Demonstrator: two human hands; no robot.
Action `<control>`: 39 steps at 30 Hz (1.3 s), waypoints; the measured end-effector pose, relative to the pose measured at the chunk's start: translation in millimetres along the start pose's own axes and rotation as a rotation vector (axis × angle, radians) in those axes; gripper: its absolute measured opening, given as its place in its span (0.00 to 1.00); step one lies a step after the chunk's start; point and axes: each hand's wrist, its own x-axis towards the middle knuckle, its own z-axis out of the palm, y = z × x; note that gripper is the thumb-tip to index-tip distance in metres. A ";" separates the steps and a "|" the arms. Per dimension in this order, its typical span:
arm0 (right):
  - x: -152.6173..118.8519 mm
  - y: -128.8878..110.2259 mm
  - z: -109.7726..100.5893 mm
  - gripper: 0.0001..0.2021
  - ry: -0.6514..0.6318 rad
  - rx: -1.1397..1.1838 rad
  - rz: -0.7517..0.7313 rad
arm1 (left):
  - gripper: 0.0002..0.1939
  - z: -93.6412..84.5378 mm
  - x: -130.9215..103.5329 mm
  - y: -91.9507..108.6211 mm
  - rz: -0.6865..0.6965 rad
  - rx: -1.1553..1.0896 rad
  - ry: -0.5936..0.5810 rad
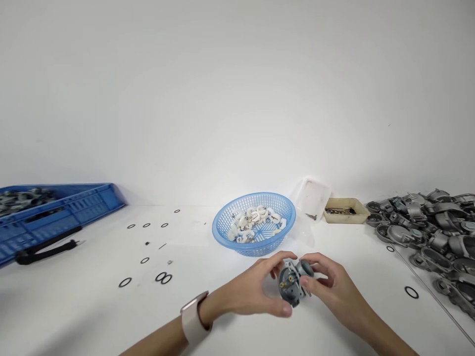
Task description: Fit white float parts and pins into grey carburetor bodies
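Observation:
In the lower middle, a grey metal carburetor (290, 286) is held just over the white table, its round underside with brass jets turned toward me. My right hand (331, 287) grips it from the right, with thumb and fingers around the body beside the round throat. My left hand (256, 287) curves around its left side with thumb and fingers spread apart. Some left fingertips are partly hidden behind the carburetor, so contact there cannot be made out. Just beyond the hands stands a blue plastic basket (218, 241) with several white carburetor floats (256, 216) in it.
Many carburetors (434, 237) are piled at the right. A cream tray (356, 219) and a clear plastic container (315, 198) sit by the wall. Black rubber rings (125, 282) and a black-handled tool (48, 251) lie at left, near a blue crate (85, 202) of metal parts.

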 end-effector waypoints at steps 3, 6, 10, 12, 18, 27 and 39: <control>3.6 6.4 7.2 0.21 0.034 0.065 0.072 | 0.42 13.8 -3.4 -7.4 0.035 0.201 0.165; 6.7 12.8 10.8 0.23 0.020 0.114 0.115 | 0.30 22.6 -4.7 -12.2 0.037 0.199 0.276; 9.0 15.4 7.0 0.23 -0.091 0.112 0.159 | 0.20 19.0 -6.5 -12.8 0.018 0.179 0.291; 8.8 14.0 2.9 0.23 -0.142 0.074 0.159 | 0.19 15.3 -7.2 -12.6 0.020 0.191 0.275; 3.8 6.1 -15.4 0.26 -0.325 -0.130 0.192 | 0.23 14.1 -7.8 -14.2 0.052 0.325 0.178; 57.4 -50.3 -23.8 0.20 -0.162 -0.776 -0.034 | 0.32 17.8 -12.9 -17.0 0.155 0.522 0.084; 246.2 -57.6 69.6 0.15 -0.342 -1.464 -0.081 | 0.28 21.8 -5.8 -31.5 0.302 0.978 0.053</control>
